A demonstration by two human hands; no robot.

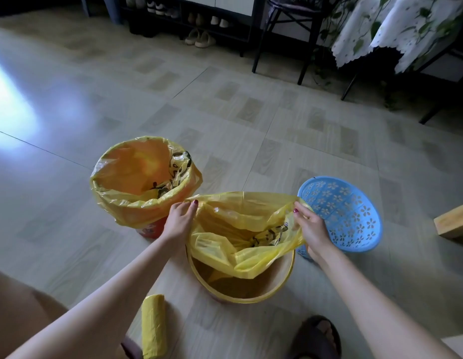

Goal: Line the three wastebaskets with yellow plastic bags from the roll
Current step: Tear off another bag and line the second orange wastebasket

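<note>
Left hand: pinching yellow bag rim.
Right hand: pinching opposite rim.
Bag: partly over yellow wastebasket, near rim bare.
Blue basket: beside right hand.
Roll: floor, below left forearm.
Open floor: beyond hands.

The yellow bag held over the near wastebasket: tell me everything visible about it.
The yellow bag is thin, translucent, crinkled plastic with a dark printed pattern showing on its inner far side. Its mouth is stretched open between the left hand and the right hand, whose fingers pinch opposite edges. The body sags into the yellow-rimmed wastebasket; the rim is not yet covered, and the near edge droops inside.
</note>
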